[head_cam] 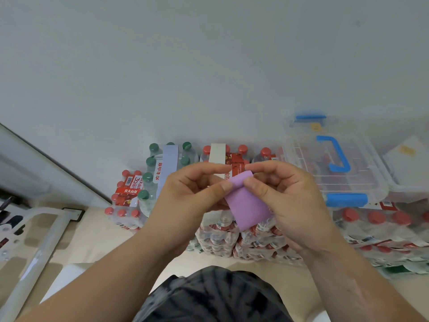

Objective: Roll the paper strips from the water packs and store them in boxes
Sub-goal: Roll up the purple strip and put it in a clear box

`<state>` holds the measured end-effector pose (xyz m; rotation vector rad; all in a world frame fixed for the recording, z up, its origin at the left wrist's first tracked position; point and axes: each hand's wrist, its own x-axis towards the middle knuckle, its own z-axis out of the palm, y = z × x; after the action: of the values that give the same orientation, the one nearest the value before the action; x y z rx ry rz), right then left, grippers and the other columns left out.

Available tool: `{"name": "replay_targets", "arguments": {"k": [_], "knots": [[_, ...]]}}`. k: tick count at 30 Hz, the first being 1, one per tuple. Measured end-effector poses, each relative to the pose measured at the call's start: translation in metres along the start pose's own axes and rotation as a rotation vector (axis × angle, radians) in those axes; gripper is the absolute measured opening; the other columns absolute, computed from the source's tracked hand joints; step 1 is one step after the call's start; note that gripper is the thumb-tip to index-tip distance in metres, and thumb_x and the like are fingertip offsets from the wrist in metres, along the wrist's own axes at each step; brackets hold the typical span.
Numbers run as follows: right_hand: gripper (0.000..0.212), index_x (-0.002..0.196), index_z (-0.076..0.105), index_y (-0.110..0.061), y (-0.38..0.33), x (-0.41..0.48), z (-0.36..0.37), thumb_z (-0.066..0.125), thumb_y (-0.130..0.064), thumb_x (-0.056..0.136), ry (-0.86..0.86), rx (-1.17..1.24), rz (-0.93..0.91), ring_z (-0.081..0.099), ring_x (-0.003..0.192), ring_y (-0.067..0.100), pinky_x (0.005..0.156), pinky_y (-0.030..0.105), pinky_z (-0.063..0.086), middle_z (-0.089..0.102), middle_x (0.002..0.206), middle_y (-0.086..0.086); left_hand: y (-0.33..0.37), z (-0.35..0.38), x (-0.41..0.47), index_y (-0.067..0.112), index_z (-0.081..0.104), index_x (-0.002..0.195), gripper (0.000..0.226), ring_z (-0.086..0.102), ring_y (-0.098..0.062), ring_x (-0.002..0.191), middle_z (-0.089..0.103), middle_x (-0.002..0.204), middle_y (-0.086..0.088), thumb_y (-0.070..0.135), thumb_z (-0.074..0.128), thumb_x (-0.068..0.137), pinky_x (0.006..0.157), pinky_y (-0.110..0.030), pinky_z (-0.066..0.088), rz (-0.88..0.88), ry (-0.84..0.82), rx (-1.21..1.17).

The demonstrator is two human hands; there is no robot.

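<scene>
Head view: clear box (pixel 306 159) with blue handle and latches, dividers visible inside, contents not discernible; it rested on red-capped water packs (pixel 376 219). Left of the box, one purple paper strip (pixel 247 205), top end curled over, was pinched between thumb and forefinger by both left hand (pixel 185 194) and right hand (pixel 290 196), its lower end hanging free.

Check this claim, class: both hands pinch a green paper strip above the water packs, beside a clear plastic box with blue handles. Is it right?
Not quite. The head view shows the left hand and right hand pinching a lilac paper strip, not a green one. The rest holds.
</scene>
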<state>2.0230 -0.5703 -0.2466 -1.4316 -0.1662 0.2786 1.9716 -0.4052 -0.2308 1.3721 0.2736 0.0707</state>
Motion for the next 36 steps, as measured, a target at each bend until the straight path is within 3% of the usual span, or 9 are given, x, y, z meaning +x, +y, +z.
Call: {"name": "replay_targets", "arguments": {"k": [6,11,16,18,21,25,28,32,36], "knots": [[0.026,0.101,0.074,-0.019,0.0,0.001,0.002,0.074,-0.02,0.075,-0.007,0.016,0.033,0.072,0.077,0.007,0.068,0.02,0.057,0.078,0.08,0.0,-0.004,-0.004,0.002,0.007,0.079,0.089,0.021,0.073,-0.029,0.08,0.076,0.089,-0.021,0.012,0.076,0.069,0.072,-0.038,0.06,-0.021,-0.002,0.028],[0.025,0.091,0.077,-0.026,0.001,0.001,0.007,0.076,-0.036,0.068,0.074,0.021,0.039,0.072,0.077,0.011,0.066,0.022,0.058,0.078,0.082,0.002,-0.004,-0.004,0.002,0.014,0.08,0.081,0.017,0.073,-0.026,0.075,0.077,0.084,-0.015,0.012,0.08,0.064,0.07,-0.034,0.06,0.049,0.021,0.116],[0.018,0.098,0.074,-0.021,0.005,0.002,0.007,0.077,-0.014,0.082,0.055,0.038,0.063,0.075,0.079,0.014,0.068,0.022,0.058,0.079,0.08,0.001,-0.005,-0.005,0.003,0.014,0.079,0.078,0.018,0.07,-0.031,0.078,0.075,0.083,-0.018,0.01,0.082,0.061,0.074,-0.038,0.062,0.094,0.024,0.14],[0.02,0.1,0.074,-0.02,0.004,0.001,0.008,0.076,-0.015,0.081,0.043,0.041,0.058,0.075,0.079,0.013,0.07,0.022,0.058,0.079,0.081,0.001,-0.004,-0.006,0.002,0.016,0.078,0.077,0.019,0.071,-0.029,0.076,0.075,0.082,-0.017,0.009,0.083,0.061,0.071,-0.034,0.061,0.105,0.012,0.137],[0.027,0.101,0.073,-0.015,0.004,0.0,0.009,0.074,-0.023,0.075,0.066,0.089,0.032,0.073,0.079,0.011,0.07,0.022,0.057,0.078,0.081,0.001,-0.004,-0.006,0.002,0.014,0.077,0.083,0.025,0.073,-0.03,0.074,0.074,0.082,-0.02,0.004,0.089,0.064,0.067,-0.036,0.06,0.085,0.008,0.087],[0.027,0.101,0.072,-0.015,0.004,0.001,0.01,0.075,-0.023,0.075,0.067,0.12,0.017,0.072,0.081,0.012,0.071,0.025,0.059,0.078,0.085,0.003,-0.006,-0.005,0.002,0.004,0.074,0.099,0.025,0.071,-0.04,0.077,0.074,0.088,-0.024,0.013,0.078,0.076,0.071,-0.05,0.061,0.041,0.025,0.073],[0.02,0.1,0.071,-0.017,0.003,0.0,0.009,0.073,-0.018,0.08,0.042,0.105,0.017,0.073,0.08,0.01,0.07,0.025,0.059,0.079,0.086,0.001,-0.004,-0.003,0.002,0.002,0.075,0.095,0.022,0.073,-0.034,0.078,0.076,0.087,-0.02,0.011,0.081,0.076,0.072,-0.045,0.061,0.058,0.036,0.095],[0.03,0.103,0.071,-0.019,0.003,-0.001,0.01,0.071,-0.034,0.078,0.06,0.046,0.035,0.072,0.077,0.01,0.067,0.029,0.059,0.077,0.08,0.002,-0.005,-0.004,0.002,0.006,0.077,0.086,0.019,0.073,-0.026,0.072,0.076,0.081,-0.016,0.011,0.077,0.068,0.067,-0.035,0.059,0.088,0.067,0.139],[0.015,0.099,0.073,-0.018,0.008,0.001,0.01,0.075,-0.022,0.085,0.092,0.039,0.064,0.073,0.079,0.014,0.072,0.034,0.061,0.077,0.079,0.003,-0.007,-0.005,0.004,0.016,0.079,0.078,0.017,0.071,-0.042,0.082,0.076,0.085,-0.019,0.012,0.082,0.062,0.078,-0.049,0.062,0.102,0.054,0.176]]}}
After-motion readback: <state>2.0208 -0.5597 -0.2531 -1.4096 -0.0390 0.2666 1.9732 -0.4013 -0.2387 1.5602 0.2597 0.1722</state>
